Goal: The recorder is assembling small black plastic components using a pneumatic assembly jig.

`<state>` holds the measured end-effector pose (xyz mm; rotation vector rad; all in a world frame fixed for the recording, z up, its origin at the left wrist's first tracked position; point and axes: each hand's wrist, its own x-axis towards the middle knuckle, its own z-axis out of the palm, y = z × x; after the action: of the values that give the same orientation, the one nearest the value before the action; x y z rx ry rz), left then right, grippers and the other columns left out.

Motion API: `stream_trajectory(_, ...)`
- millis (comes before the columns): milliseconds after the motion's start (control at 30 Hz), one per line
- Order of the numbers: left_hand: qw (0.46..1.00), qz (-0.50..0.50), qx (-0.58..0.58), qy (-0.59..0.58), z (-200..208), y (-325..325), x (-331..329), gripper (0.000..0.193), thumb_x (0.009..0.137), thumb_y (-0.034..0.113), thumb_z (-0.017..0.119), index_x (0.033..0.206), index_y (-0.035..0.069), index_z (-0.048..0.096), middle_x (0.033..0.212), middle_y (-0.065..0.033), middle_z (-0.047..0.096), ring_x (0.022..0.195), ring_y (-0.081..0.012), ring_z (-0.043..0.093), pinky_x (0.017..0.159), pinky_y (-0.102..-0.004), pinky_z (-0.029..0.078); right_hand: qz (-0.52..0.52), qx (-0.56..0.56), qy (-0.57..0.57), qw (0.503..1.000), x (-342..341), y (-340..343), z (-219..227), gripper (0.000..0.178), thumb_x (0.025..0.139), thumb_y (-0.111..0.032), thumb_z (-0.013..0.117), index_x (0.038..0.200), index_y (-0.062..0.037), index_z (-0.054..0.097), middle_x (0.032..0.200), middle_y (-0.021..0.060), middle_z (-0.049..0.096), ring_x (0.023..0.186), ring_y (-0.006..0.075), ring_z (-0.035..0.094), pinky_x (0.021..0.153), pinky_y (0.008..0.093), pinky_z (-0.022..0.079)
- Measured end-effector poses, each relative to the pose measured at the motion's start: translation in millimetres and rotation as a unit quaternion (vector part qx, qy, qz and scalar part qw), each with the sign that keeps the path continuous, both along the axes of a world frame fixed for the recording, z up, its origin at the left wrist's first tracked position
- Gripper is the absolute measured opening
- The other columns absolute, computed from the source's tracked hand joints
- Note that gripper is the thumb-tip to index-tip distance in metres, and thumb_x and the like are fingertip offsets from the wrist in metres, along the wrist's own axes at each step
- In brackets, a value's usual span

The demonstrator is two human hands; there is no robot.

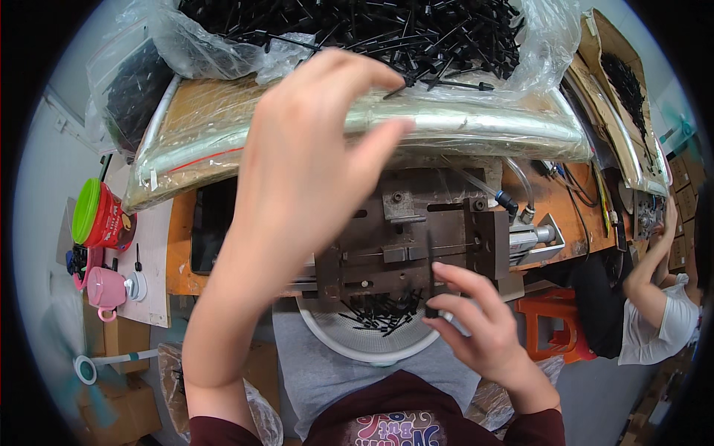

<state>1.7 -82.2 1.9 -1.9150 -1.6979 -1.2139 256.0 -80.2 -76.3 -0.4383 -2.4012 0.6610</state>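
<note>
My left hand (312, 126), slightly smeared by motion, is raised at the front edge of a heap of slim black rod-like parts (401, 37). Its thumb and index finger are apart, the index fingertip beside one black part; its other fingers are hidden. Lower right, my right hand (480, 320) pinches a slim black rod-like part (431, 279), upright in the picture with its thicker end low. That part overlaps the front of a dark metal fixture (372, 275) with a small block at its middle. Beneath the fixture, a white perforated basket (342, 351) on my lap holds several black pieces.
Clear plastic sheeting (547, 52) lines the heap's tray, whose padded rim (476, 130) lies behind the fixture. Right of it are a pneumatic cylinder (532, 238) and air tubes. A pink cup (105, 288) and red tub (115, 219) stand left. Another person (658, 320) works at far right.
</note>
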Motion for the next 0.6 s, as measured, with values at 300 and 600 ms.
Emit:
stream_trajectory(300,0.988,0.096,-0.118,-0.021,-15,77,-26,0.043,0.072,0.037,0.086,0.099,0.005,0.077,0.091,-0.0077,0.062,0.080,-0.0207,0.063,0.076,-0.0349,0.052,-0.021,0.119,-0.090,0.989,-24,-7,-15,0.021,0.075,-0.005,0.074,0.093,-0.0037,0.063,0.133,0.0159,0.064,0.057,0.0173,0.058,0.057,0.0280,0.049)
stream_trajectory(600,0.969,-0.096,-0.088,-0.210,2,-3,2,0.027,0.079,0.012,0.081,0.103,0.002,0.075,0.113,-0.0085,0.066,0.099,-0.0143,0.065,0.082,-0.0273,0.053,0.011,0.118,-0.131,0.984,-25,8,17,0.023,0.076,-0.013,0.077,0.092,-0.0049,0.062,0.120,0.0137,0.070,0.058,0.0201,0.062,0.055,0.0307,0.050)
